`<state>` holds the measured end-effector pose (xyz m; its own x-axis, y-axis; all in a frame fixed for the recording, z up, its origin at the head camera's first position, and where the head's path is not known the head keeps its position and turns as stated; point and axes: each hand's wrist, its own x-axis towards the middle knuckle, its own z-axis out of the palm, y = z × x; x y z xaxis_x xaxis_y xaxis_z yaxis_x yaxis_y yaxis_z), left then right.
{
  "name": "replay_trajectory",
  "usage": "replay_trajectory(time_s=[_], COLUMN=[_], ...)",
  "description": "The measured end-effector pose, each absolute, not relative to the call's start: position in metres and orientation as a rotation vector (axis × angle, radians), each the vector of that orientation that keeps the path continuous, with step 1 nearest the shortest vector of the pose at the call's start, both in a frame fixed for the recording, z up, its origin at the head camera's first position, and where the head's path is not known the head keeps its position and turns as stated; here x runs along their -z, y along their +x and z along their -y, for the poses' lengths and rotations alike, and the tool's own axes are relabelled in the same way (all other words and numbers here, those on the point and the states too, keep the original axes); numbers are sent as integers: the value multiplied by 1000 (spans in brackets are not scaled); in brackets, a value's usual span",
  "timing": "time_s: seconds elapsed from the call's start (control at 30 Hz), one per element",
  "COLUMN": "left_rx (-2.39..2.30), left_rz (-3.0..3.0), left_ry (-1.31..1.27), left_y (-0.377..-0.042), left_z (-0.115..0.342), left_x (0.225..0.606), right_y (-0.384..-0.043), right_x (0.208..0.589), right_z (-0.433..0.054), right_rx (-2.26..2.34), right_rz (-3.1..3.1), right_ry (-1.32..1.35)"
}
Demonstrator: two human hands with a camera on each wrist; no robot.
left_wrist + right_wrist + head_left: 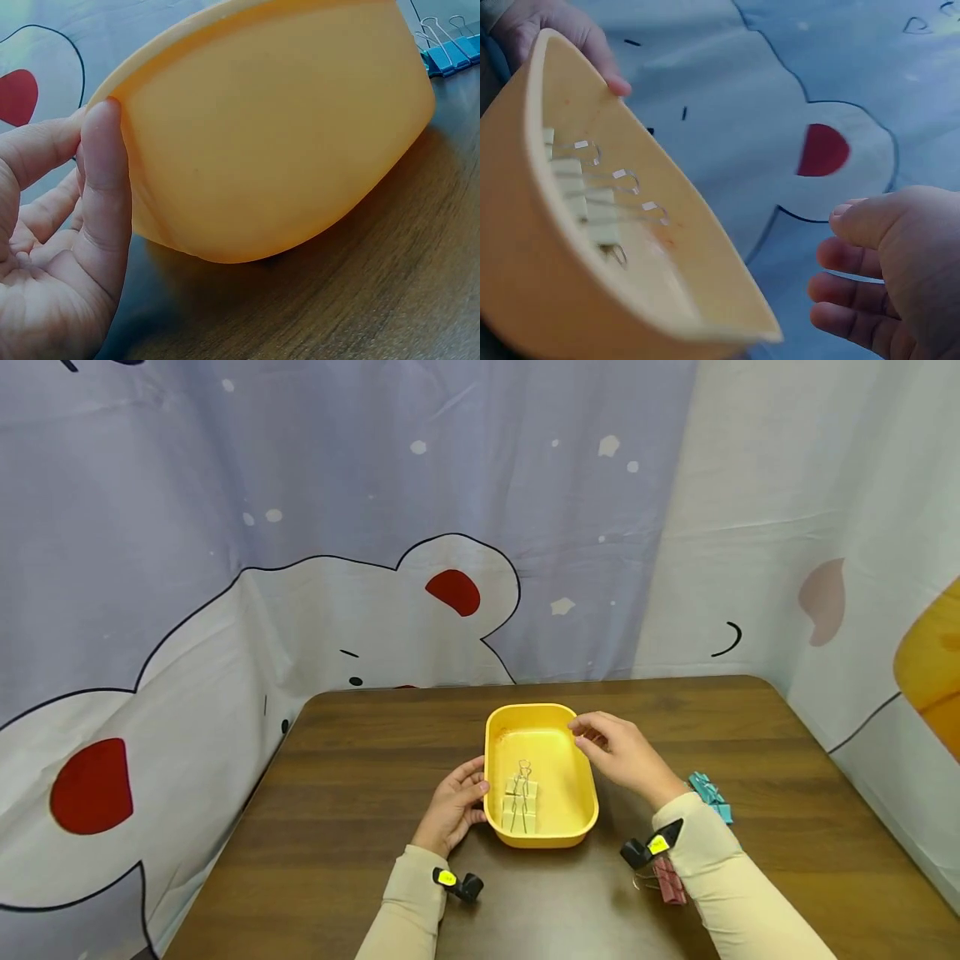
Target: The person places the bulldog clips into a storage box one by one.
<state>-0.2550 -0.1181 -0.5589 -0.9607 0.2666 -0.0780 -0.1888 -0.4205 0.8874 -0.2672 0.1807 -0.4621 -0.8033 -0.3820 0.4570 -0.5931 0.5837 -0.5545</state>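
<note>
Backdrop: pale blue-grey and white printed fabric curtain (337,460), full width of the upper frame, soft folds. Print: white cartoon shapes outlined in black at left and centre, red rounded patch (93,785) lower left, second red patch (454,592) mid-frame, small white star (609,446) upper right of centre, dull pink patch (823,602) and orange-yellow patch (933,668) at right. Furniture: dark brown wood-grain tabletop (360,760), rounded far corners, lower half of the frame. Light: even, greyish sheen lower centre. Curtain reads bluer in right-wrist view.
</note>
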Motion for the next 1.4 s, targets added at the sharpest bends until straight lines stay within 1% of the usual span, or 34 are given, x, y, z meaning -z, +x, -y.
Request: replay_trajectory(time_s=[0.17, 0.47, 0.6, 0.7, 0.87, 1.17, 1.4], left_rx=[-2438, -2432, -2434, -2440, -2440, -2436, -2438], left_rz=[-1506, -1501, -1499, -1495, -1486, -1485, -1473], left_ry=[104, 113, 100, 92, 82, 82, 78], left_y=[-254, -253, -254, -254, -253, -253, -253], left_z=[119, 119, 117, 116, 117, 119, 118], left_x=[558, 557, 557, 556, 555, 555, 556], right_y=[-249, -218, -206, -198, -188, -181, -178], right_x=[459, 469, 471, 473, 483, 502, 506], right_z=[-209, -245, -259, -267, -274, -274, -274], right_rx=[-953, -813, -788, -785, -816, -824, -840], right_rz=[2557, 2656, 2699, 2696, 2637, 2572, 2505], right_ry=[821, 968, 1073, 1212, 1395, 1478, 1525])
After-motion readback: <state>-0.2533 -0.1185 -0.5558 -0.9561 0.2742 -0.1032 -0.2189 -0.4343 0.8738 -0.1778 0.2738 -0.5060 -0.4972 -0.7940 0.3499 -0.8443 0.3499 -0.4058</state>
